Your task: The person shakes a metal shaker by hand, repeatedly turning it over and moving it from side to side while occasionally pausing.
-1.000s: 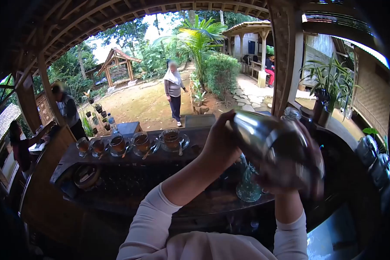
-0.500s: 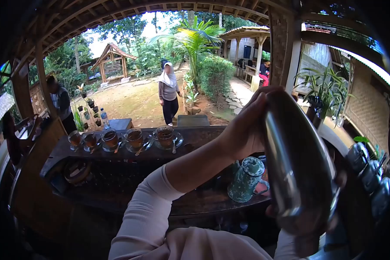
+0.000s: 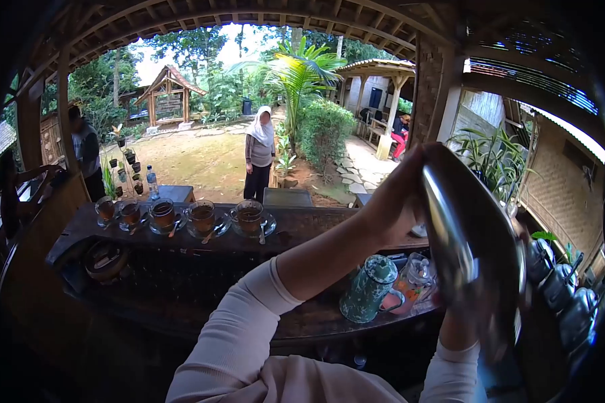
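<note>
A large shiny metal vessel (image 3: 474, 248) is raised close in front of me on the right, blurred in places. My left hand (image 3: 405, 201) reaches across and presses against its upper left side, its fingers partly hidden behind the metal. Low on the vessel, my right hand (image 3: 450, 316) is mostly covered by it; only the wrist and a bit of the hand show. Left of the vessel, a green speckled enamel jug (image 3: 368, 292) with a lid stands on the dark wooden counter (image 3: 302, 316), beside a clear glass jar (image 3: 418, 272).
Several glass cups of brown tea (image 3: 250, 216) on saucers with spoons line the counter's back left. A water bottle (image 3: 152, 183) stands behind them. One person (image 3: 259, 154) stands outside facing the counter, another (image 3: 85, 151) at far left. Metal pots (image 3: 559, 287) sit at right.
The view has shifted, and the glass jar beside the jug shows more fully. The vessel remains raised between my arms, turned slightly. The person outside now stands more upright.
</note>
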